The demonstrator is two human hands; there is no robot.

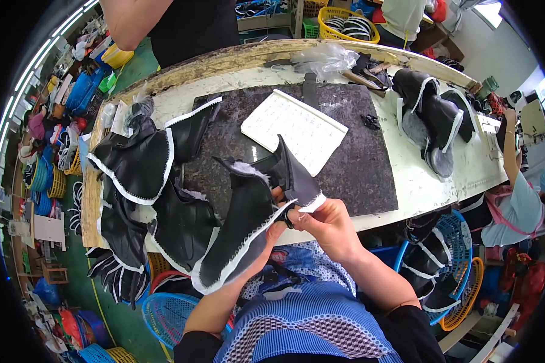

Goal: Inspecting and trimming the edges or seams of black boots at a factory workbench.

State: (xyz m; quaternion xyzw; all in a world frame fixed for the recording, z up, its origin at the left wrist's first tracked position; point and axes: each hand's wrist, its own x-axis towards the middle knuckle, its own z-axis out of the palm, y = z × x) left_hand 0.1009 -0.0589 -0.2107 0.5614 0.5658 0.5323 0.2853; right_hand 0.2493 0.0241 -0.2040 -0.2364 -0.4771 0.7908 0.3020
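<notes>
Above the near edge of the long white-topped workbench point(415, 184), a glossy black upper with white toothed trim and a pale fuzzy lining point(245, 209) hung between the person's two bare hands. Its larger panel slanted, long axis running from a rounded end at lower left to a pointed top farther up and to the right; a narrower black flap stood to the right of that.

The left hand point(263, 248) gripped the larger panel along its lower right edge, thumb on the near side, the other fingers largely hidden by the material. The right hand point(333, 230) was pinching, thumb and forefinger drawn together at the flap's lower corner beside a small dark piece point(289, 219) too indistinct to identify. That piece sat where the two edges nearly met, ahead and left of the right palm, with both thumbs close by; the right one seemed nearer.

The bulk of the upper lay forward and left of the right hand, partly over a dark, scuffed rectangular slab point(363, 175).
</notes>
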